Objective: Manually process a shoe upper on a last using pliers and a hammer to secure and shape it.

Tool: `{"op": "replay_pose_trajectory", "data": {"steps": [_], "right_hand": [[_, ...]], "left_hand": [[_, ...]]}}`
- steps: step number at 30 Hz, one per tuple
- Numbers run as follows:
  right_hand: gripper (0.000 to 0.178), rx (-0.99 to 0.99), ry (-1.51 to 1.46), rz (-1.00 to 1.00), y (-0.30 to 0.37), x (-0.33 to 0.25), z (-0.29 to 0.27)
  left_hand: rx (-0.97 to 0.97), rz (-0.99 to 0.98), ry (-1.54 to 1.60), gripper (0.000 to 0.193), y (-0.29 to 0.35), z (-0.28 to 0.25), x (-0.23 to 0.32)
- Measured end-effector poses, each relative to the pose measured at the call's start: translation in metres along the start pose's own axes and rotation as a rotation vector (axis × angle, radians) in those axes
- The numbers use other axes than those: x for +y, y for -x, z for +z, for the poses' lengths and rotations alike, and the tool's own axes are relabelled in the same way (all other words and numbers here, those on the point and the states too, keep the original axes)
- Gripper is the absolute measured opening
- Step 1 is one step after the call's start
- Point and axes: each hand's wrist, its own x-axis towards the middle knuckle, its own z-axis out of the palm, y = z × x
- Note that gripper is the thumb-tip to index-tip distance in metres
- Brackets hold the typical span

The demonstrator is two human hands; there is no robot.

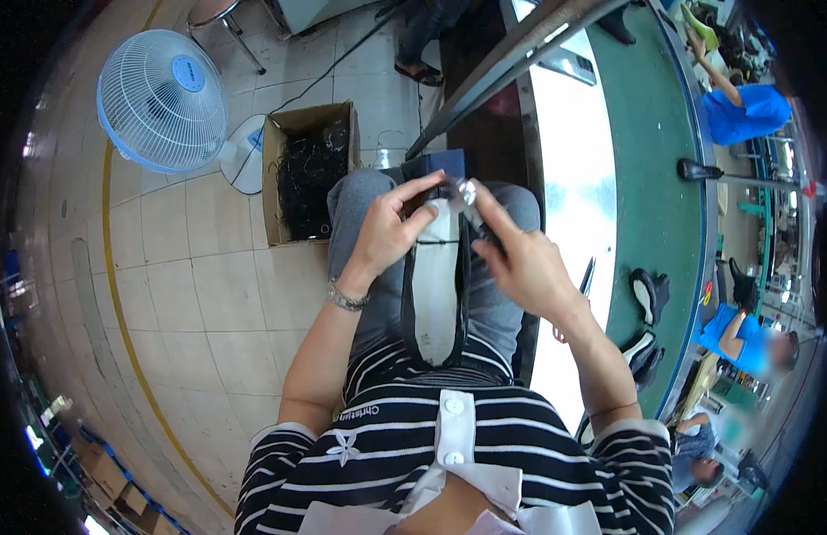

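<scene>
Tiled floor holds a white fan [162, 100] and a cardboard box [308, 169] of black scraps beside the seated person's knees. Over the lap, the left hand [388, 234] grips a white-lined black shoe [437, 285] at its toe, while the right hand [519, 259] pinches crumpled paper [468, 193] there; more shoes [647, 294] lie on the green conveyor belt [650, 169].

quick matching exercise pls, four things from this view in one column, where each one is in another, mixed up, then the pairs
Things:
1. shoe
2. fan
3. cardboard box
4. scissors

Places:
A. on the tiled floor, full of dark tangled scraps
B. on the white strip of the workbench, beside the right hand
C. standing on the floor at far left
D. on the lap, held by the left hand and the right hand

Pairs: 1-D, 2-C, 3-A, 4-B
</scene>
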Motion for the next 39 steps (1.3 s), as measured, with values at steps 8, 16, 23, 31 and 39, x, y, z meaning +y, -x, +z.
{"op": "replay_pose_trajectory", "data": {"steps": [8, 16, 23, 31, 39], "right_hand": [[0.059, 0.518, -0.315, 0.598, -0.011, 0.144, 0.045], [0.047, 0.838, -0.209, 0.455, 0.039, 0.213, 0.14], [0.041, 0.791, -0.326, 0.971, 0.171, 0.215, 0.212], [0.032, 0.474, -1.49, 0.727, 0.168, 0.148, 0.151], [0.09, -0.32, -1.634, 0.181, 0.129, 0.031, 0.072]], "left_hand": [[-0.012, -0.127, 0.08, 0.033, -0.023, 0.012, 0.007], [-0.051, -0.157, 0.115, 0.018, -0.031, 0.02, 0.004], [-0.1, -0.084, 0.094, 0.019, -0.029, 0.017, 0.005], [0.115, 0.036, 0.265, 0.046, 0.02, 0.015, 0.006], [0.312, -0.037, -0.05, 0.068, 0.092, 0.035, -0.007]]}}
